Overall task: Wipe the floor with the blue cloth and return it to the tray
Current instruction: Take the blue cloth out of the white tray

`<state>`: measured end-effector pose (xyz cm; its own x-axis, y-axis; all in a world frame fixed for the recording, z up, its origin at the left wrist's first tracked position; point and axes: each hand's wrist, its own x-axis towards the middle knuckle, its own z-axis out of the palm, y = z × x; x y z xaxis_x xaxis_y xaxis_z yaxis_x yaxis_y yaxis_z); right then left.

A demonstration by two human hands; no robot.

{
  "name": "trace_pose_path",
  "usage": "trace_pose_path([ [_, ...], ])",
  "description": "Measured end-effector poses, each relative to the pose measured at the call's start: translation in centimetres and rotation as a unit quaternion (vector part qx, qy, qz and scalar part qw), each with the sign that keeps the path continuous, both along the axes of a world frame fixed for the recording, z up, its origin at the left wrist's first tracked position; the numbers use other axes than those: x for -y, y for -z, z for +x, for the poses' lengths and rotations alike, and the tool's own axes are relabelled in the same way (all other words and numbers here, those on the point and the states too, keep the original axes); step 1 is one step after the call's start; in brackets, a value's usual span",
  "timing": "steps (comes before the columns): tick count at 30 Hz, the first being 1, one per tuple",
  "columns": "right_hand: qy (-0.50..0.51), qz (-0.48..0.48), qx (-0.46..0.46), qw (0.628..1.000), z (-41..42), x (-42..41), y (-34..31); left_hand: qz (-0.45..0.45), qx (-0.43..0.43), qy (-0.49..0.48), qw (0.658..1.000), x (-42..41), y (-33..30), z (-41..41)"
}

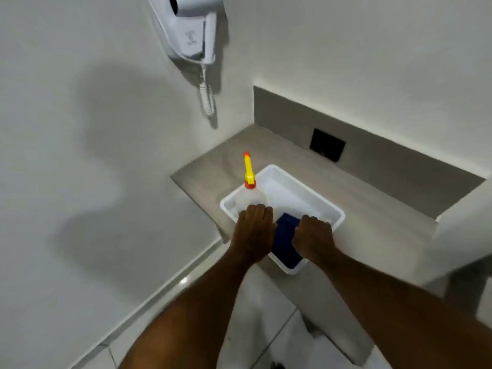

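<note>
On the grey desk (372, 198) that runs along the far right wall sits a white plastic tray (314, 193), its near end jutting past the desk's edge. At the tray's near end lies the blue cloth (286, 241), flat on the bottom between the two hands. Left hand (254, 230) reaches into the tray's left side, fingers (257, 210) curled down just beside a clear spray bottle (250, 198) with a yellow and orange trigger head; whether they grip anything I cannot tell. Right hand (314, 239) rests at the cloth's right edge, fingers (312, 221) bent downward onto it, though an actual grip is hidden. A white wall-mounted hair dryer (193, 30) with a coiled cord hangs on the far wall, left of the desk. White floor tiles (255, 315) show below the arms.
</note>
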<state>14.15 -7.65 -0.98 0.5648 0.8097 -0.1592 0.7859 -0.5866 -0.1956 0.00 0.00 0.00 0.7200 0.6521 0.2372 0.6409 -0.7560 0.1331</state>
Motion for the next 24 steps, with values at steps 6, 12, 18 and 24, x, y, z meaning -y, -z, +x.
trace_pose_path([
  [6, -0.002, -0.046, -0.063, 0.997, 2.2, -0.6, 2.6, -0.085, -0.065, 0.007, 0.994, -0.1, 3.0, 3.7],
  [12, 0.020, -0.101, -0.077, 0.992, 3.0, -2.8, 2.6, -0.302, -0.105, -0.079, 0.944, -3.4, 5.6, 6.0],
  [18, 0.141, 0.028, -0.285, 0.948, 3.8, -4.0, 0.6, -0.358, 0.006, -0.109, 0.927, -4.7, 3.6, 6.4],
  [24, 0.147, 0.160, -0.420, 0.881, 0.3, -2.2, -6.7, -0.393, 0.170, -0.032, 0.903, -3.6, -4.2, -0.7],
])
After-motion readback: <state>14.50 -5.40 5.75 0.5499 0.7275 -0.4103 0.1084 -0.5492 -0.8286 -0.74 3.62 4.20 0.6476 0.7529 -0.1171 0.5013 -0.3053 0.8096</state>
